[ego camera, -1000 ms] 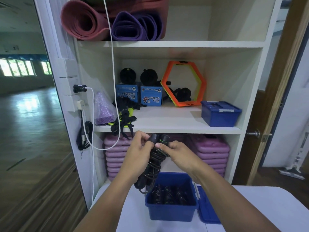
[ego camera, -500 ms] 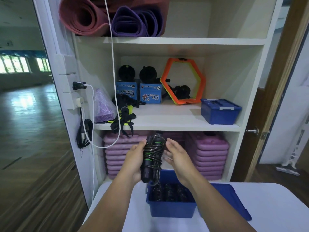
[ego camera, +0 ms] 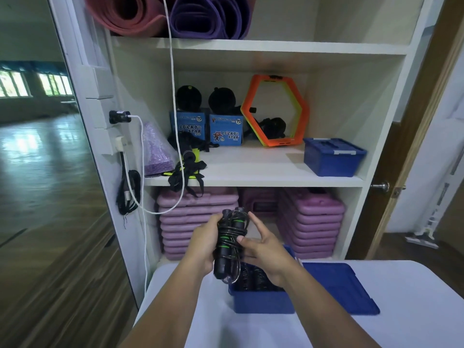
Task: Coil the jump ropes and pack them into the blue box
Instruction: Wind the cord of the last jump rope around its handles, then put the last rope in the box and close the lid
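Observation:
A black jump rope (ego camera: 229, 243) with green rings on its two handles is wound into a tight upright bundle. My left hand (ego camera: 202, 244) grips it from the left. My right hand (ego camera: 262, 249) touches it from the right with the thumb on the cord and the fingers spread. The bundle hangs just above the left end of the open blue box (ego camera: 261, 301), which stands on the white table (ego camera: 190, 310) and holds several coiled black ropes (ego camera: 253, 278). A loose cord loop hangs under the bundle.
The box's blue lid (ego camera: 344, 287) lies flat to its right. Behind stands a white shelf unit (ego camera: 251, 180) with a closed blue box (ego camera: 334, 156), an orange hexagon ring (ego camera: 275, 110), black straps, purple step boards below. A white cable (ego camera: 173, 96) hangs at left.
The rope went from a hanging loose coil, handles at top, to a tight wrapped bundle. Both hands and the bundle have dropped lower, closer to the blue box; my right fingers opened.

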Demonstrator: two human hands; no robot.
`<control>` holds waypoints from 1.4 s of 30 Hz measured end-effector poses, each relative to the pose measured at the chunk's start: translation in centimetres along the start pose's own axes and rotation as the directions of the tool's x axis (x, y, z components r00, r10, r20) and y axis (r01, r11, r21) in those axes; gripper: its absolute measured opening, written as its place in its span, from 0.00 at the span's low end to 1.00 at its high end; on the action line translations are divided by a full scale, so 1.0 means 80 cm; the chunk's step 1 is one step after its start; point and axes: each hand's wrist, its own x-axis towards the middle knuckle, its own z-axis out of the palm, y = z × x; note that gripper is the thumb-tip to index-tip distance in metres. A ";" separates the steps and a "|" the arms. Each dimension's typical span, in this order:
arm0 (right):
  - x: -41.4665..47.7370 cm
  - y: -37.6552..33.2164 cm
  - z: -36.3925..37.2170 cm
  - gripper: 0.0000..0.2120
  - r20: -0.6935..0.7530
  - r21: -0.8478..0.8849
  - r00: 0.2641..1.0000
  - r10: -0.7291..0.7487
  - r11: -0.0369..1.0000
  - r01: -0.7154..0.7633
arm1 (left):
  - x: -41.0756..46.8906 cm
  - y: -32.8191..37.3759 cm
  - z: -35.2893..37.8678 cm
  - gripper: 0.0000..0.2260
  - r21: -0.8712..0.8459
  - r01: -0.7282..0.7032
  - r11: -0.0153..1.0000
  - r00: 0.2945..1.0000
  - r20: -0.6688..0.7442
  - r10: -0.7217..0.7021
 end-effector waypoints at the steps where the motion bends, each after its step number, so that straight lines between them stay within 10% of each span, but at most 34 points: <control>1: 0.002 0.004 0.002 0.32 -0.020 0.017 1.000 0.001 1.000 -0.001 | 0.002 -0.002 -0.004 0.14 0.042 -0.020 0.999 1.000 0.003 0.019; 12: 0.015 0.048 -0.010 0.15 -0.137 0.151 0.988 0.073 0.987 -0.052 | 0.036 -0.031 -0.018 0.07 0.101 -0.031 0.994 0.995 0.097 0.021; 26: 0.081 0.094 -0.155 0.22 -0.132 0.110 0.983 0.127 0.987 -0.113 | 0.106 -0.092 0.079 0.11 0.205 0.081 0.975 0.996 0.020 -0.087; 31: 0.113 0.134 -0.207 0.25 -0.169 0.059 0.960 0.223 0.975 -0.215 | 0.145 -0.120 0.078 0.07 0.581 0.086 0.809 0.996 -0.045 -0.073; 35: 0.135 0.163 -0.227 0.26 -0.241 -0.052 0.934 0.264 0.957 -0.284 | 0.177 -0.152 0.060 0.08 0.883 0.065 0.465 0.998 -0.064 -0.019; 39: 0.155 0.184 -0.228 0.27 -0.319 -0.151 0.902 0.290 0.924 -0.351 | 0.199 -0.183 0.039 0.26 0.949 0.117 0.294 0.993 -0.109 -0.041; 42: 0.167 0.204 -0.224 0.30 -0.328 -0.231 0.893 0.307 0.891 -0.391 | 0.208 -0.204 0.030 0.20 0.968 0.111 0.223 0.993 -0.101 -0.055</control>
